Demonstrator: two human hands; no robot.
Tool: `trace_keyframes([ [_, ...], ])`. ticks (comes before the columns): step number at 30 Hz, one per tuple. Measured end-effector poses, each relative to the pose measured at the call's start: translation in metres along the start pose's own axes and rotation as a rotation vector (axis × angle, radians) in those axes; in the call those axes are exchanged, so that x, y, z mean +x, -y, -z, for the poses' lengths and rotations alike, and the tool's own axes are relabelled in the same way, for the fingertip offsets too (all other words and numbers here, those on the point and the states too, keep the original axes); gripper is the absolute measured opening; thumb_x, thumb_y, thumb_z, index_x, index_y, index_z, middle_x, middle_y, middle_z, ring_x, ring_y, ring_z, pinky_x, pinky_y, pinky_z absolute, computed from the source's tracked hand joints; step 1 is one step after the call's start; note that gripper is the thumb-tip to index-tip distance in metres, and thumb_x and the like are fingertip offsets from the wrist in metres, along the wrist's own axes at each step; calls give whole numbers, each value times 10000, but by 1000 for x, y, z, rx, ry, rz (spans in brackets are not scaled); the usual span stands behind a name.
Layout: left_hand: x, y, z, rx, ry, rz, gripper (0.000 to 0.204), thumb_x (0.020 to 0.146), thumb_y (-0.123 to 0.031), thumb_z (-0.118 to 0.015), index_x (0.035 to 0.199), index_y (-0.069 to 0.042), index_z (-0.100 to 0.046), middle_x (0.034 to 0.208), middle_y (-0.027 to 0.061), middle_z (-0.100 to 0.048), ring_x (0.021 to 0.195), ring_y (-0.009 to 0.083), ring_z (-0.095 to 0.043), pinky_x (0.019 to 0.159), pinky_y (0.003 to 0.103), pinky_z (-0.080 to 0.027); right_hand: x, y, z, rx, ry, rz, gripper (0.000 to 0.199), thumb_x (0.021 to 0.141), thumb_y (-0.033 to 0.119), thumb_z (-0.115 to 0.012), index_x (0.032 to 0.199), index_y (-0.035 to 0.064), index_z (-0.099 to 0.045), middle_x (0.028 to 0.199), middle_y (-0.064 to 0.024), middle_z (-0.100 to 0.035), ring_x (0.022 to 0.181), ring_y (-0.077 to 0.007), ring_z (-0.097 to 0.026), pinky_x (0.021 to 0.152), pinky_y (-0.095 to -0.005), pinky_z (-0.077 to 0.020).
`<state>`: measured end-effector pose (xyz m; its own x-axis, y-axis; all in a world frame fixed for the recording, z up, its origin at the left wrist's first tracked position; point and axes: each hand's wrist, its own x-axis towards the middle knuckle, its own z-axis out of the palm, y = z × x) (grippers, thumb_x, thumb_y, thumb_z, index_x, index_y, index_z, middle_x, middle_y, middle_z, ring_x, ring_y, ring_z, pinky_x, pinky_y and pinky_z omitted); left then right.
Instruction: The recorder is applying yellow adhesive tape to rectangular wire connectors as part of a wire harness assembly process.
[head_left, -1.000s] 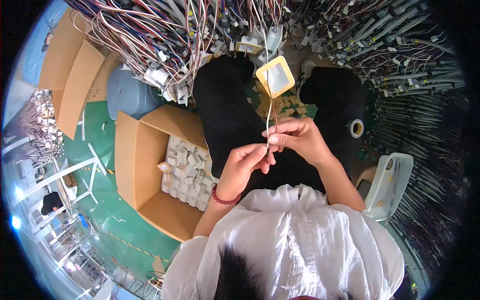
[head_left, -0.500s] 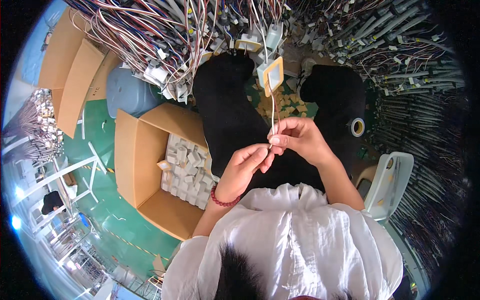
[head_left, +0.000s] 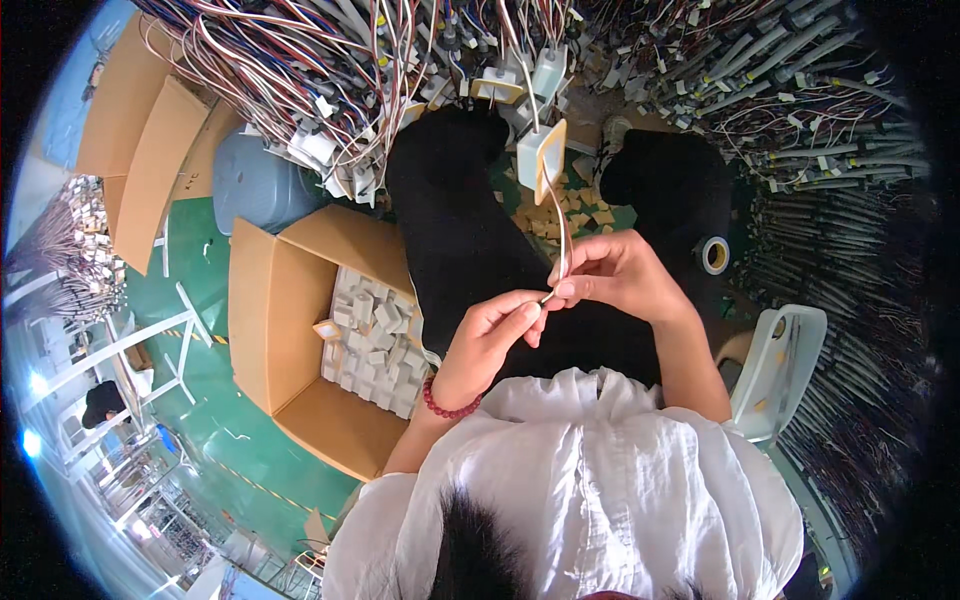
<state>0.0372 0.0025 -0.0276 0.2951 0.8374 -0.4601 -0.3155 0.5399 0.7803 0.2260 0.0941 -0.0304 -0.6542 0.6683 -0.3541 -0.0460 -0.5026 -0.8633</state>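
Wire lead: a thin pale wire (head_left: 560, 245) rises from the hands to a small square yellow-edged part (head_left: 545, 158), which hangs tilted above the person's lap, in front of the dark trousers (head_left: 470, 250).
Left hand: the left hand (head_left: 490, 340) has thumb and forefinger pinched shut on the wire's lower end; a red bead bracelet (head_left: 448, 405) circles the wrist.
Right hand: the right hand (head_left: 620, 280) touches the left at the fingertips, its fingers closed around the same wire just above (how much of the wire lies inside the fist cannot be seen).
Cardboard box: an open brown box (head_left: 275, 330) stands on the green floor (head_left: 200, 420) to the person's left, holding a heap of small white square parts (head_left: 375, 340).
Wire harnesses: dense bundles of coloured wires (head_left: 330, 70) with white connectors spread above the knees; grey bundles (head_left: 820, 120) lie to the right.
Tape roll: a small roll (head_left: 715, 256) sits beside the right knee.
Chair: a white plastic chair edge (head_left: 780, 370) shows by the right elbow.
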Motion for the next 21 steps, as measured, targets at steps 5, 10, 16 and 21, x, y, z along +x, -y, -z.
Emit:
trace_keyframes([
  [5, 6, 3, 2, -31, -26, -28, 337, 967, -162, -485, 1248, 15, -425, 804, 52, -530, 713, 112, -499, 695, 266, -439, -1, -3, -5, -87, -131, 32, 110, 810, 22, -688, 887, -51, -656, 804, -80, -661, 726, -143, -657, 649, -248, -530],
  [10, 19, 4, 18, -559, 295, 97, 728, 954, -573, -280, 1482, -134, -39, 953, 259, -592, 615, 269, -637, 565, 316, -532, -1, -7, -11, 151, -129, 52, 111, 826, 41, -680, 875, -55, -654, 801, -81, -658, 669, -118, -619, 625, -239, -522],
  [16, 26, 10, 7, -828, 509, 130, 1002, 720, -837, -148, 1489, -216, 16, 762, 250, -613, 452, 249, -580, 458, 281, -504, 0, -11, -20, 110, -103, 45, 103, 855, 55, -659, 912, -31, -655, 807, -43, -649, 685, -83, -587, 617, -222, -496],
  [21, 22, 6, -5, -788, 464, 64, 928, 754, -805, -191, 1479, -282, 60, 654, 194, -569, 356, 192, -488, 336, 268, -445, -2, -10, -27, 12, -144, 133, 102, 848, 51, -666, 897, -37, -657, 827, -43, -644, 698, -74, -591, 624, -216, -490],
])
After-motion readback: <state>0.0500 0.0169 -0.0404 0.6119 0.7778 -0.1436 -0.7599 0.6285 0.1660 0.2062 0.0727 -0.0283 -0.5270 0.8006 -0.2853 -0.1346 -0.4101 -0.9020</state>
